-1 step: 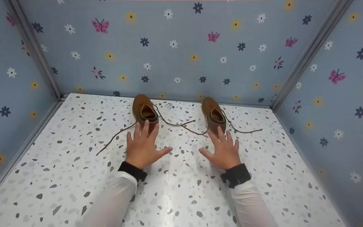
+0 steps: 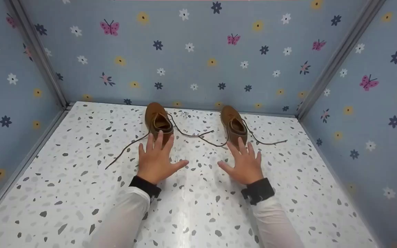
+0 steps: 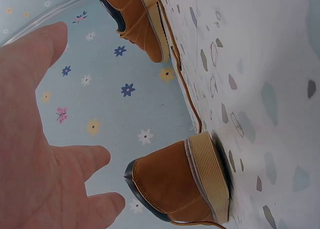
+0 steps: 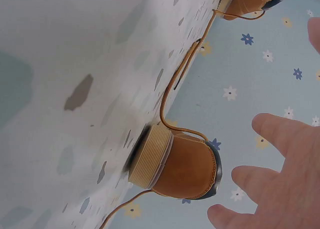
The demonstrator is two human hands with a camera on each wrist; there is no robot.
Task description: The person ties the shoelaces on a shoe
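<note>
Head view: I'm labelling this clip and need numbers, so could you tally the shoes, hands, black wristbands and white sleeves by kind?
Brown shoes: 2
Hands: 2
Black wristbands: 2
White sleeves: 2
Total: 8

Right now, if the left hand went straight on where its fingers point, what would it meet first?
The left hand would probably meet the left shoe, from behind. Depth is unclear, so it might pass above and reach the wall.

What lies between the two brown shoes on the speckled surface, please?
In the head view, one loose lace from the left shoe and another loose lace from the right shoe lie there, meeting about midway.
</note>
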